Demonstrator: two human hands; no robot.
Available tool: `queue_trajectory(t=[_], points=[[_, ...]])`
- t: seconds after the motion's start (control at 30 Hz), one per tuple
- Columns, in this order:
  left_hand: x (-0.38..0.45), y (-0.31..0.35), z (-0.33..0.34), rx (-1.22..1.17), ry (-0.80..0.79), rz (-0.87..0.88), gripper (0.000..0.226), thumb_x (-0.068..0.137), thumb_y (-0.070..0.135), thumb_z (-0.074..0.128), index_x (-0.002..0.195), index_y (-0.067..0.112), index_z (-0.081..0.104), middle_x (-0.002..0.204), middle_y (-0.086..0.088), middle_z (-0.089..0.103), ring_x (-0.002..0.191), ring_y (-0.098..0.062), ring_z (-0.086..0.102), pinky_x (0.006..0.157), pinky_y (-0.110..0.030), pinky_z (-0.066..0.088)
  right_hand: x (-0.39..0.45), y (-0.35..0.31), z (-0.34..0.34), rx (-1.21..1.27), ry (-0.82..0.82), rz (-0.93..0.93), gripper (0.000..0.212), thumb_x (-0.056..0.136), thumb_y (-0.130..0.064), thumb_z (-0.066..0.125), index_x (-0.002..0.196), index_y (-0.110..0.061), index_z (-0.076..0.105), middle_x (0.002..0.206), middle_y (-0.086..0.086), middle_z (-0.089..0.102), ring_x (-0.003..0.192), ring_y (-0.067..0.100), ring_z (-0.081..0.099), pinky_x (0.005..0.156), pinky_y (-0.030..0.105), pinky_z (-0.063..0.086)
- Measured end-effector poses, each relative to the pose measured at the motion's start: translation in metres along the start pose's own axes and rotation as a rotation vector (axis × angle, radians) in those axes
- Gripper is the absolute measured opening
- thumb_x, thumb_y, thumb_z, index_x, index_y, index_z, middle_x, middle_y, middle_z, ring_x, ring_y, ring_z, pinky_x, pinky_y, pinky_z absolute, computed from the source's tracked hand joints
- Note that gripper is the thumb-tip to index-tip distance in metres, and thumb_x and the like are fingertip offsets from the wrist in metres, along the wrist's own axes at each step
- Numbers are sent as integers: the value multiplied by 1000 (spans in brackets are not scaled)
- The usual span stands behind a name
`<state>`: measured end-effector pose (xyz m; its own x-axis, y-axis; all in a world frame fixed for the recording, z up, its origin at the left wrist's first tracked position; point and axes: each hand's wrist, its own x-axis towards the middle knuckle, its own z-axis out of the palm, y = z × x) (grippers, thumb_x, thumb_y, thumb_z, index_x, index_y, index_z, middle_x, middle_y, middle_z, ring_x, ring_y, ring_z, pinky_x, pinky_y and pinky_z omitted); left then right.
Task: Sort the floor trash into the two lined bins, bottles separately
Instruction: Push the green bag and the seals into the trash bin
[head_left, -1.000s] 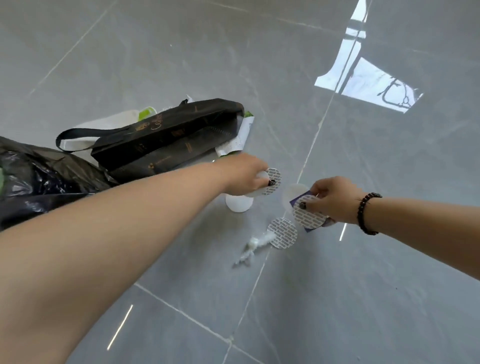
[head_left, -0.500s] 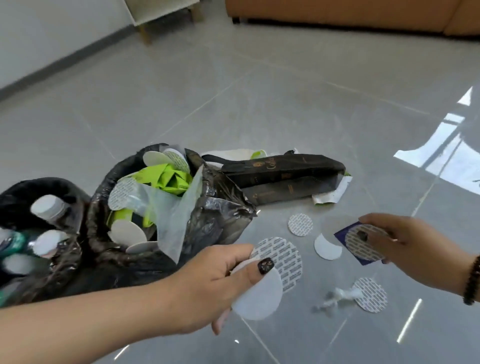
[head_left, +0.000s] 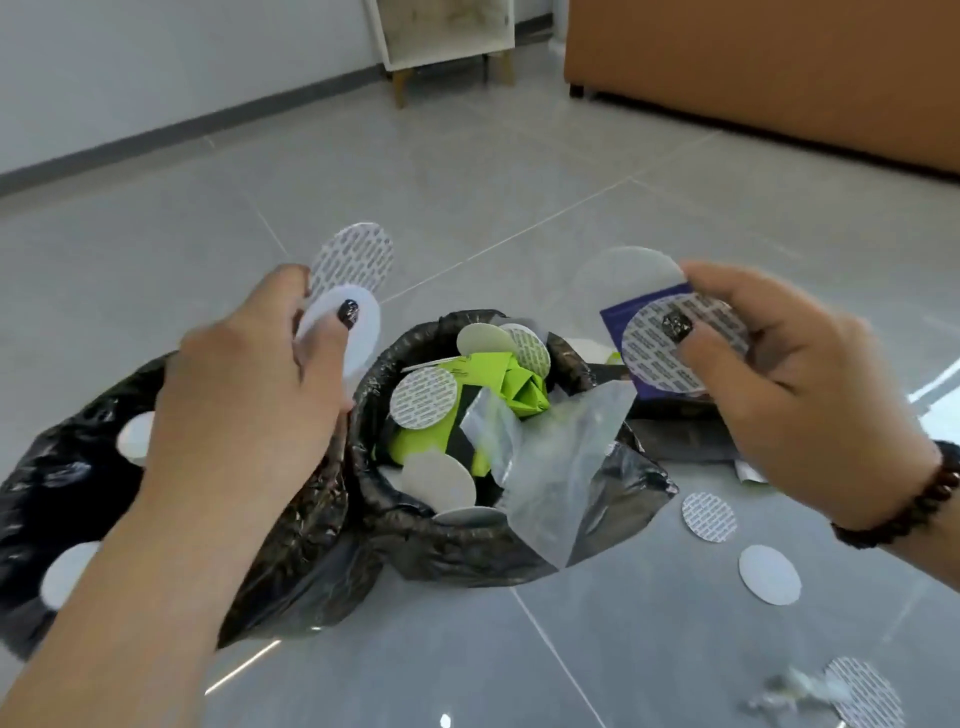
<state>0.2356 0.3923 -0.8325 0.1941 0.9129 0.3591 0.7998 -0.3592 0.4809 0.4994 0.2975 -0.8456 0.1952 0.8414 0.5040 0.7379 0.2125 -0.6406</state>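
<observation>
Grey tile floor (head_left: 519, 182). Two black-lined bins side by side: L bin (head_left: 67, 467), mostly behind the arm; R bin (head_left: 415, 514) holds seal discs, green paper (head_left: 514, 379) and clear film. L hand (head_left: 249, 395) over the gap btwn bins, thumb + fingers pinching two discs (head_left: 353, 270). R hand (head_left: 800, 384) just right of R bin, thumb pinching a printed disc (head_left: 654, 353) on a purple packet (head_left: 618, 322). Loose discs (head_left: 709, 516) on floor, right of R bin.
</observation>
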Motion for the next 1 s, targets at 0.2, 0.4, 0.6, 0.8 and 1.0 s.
queue_trajectory(t=[0.2, 0.4, 0.6, 0.8, 1.0], points=[[52, 16, 47, 523, -199, 37, 14, 93, 8, 47, 92, 21, 41, 64, 0, 35, 68, -31, 41, 55, -32, 26, 5, -5, 35, 10, -124, -22, 36, 86, -11, 49, 117, -23, 62, 87, -25, 61, 70, -20, 54, 58, -4, 36], [53, 12, 75, 661, -431, 36, 21, 89, 11, 53, 108, 21, 55, 110, -8, 61, 97, -33, 58, 68, -32, 34, -4, 1, 43, -21, -169, -96, 37, 88, -13, 47, 122, -20, 61, 103, -18, 59, 94, -4, 55, 79, 6, 46], [52, 17, 87, 726, -496, -22, 30, 93, 11, 47, 122, 13, 52, 120, -12, 53, 110, -34, 55, 73, -35, 33, -9, 14, 43, -159, -259, 2, 38, 86, -21, 43, 120, -22, 62, 92, -12, 49, 74, 4, 51, 57, 4, 39], [44, 5, 74, 586, -304, -37, 21, 91, 14, 50, 107, 20, 62, 104, -10, 63, 95, -35, 58, 66, -35, 35, 6, 9, 35, -214, -229, 0, 38, 84, -17, 43, 115, -18, 65, 92, -7, 52, 70, 12, 49, 58, 4, 39], [38, 3, 83, 494, -206, -43, 20, 90, 15, 51, 104, 20, 64, 101, -12, 65, 93, -38, 59, 65, -35, 36, 31, 10, 48, -242, -210, 73, 22, 86, -7, 56, 102, -15, 70, 92, 2, 59, 75, 13, 47, 63, 2, 33]])
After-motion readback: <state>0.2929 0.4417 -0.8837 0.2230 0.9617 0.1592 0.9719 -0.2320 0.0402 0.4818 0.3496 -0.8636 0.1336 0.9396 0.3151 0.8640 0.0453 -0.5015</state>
